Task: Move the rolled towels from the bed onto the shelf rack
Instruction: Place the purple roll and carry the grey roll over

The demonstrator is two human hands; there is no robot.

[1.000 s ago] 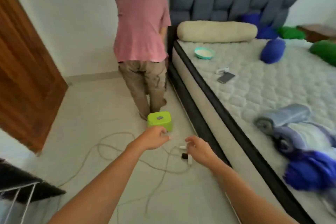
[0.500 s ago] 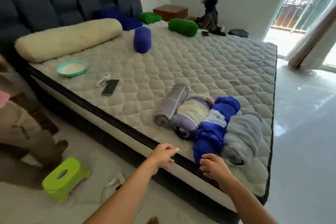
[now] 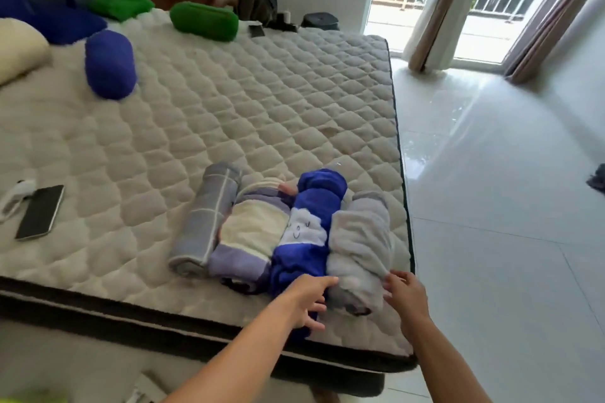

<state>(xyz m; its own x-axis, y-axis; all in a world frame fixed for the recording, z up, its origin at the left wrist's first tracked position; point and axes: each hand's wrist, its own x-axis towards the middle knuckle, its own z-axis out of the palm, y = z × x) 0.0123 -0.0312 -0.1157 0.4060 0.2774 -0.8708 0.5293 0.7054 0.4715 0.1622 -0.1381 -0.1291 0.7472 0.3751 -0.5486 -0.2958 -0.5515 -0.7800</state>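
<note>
Several rolled towels lie side by side near the bed's (image 3: 248, 114) front right corner: a grey checked roll (image 3: 203, 222), a cream and lilac roll (image 3: 248, 239), a blue roll with a cloud face (image 3: 307, 222) and a pale grey roll (image 3: 360, 245). My left hand (image 3: 307, 299) is spread open at the near end of the blue roll, its fingers touching the left side of the pale grey roll. At the pale grey roll's right side my right hand (image 3: 404, 296) is open, fingertips against the fabric. No shelf rack is in view.
A phone (image 3: 41, 211) and a white object lie on the mattress at left. A blue roll (image 3: 109, 64), green rolls (image 3: 203, 21) and a cream bolster sit toward the headboard. A seated person is at the far side. Tiled floor (image 3: 507, 206) and curtains lie to the right.
My view swung from the floor and a standing person to the bed. Both hands moved forward to either side of the pale grey roll.
</note>
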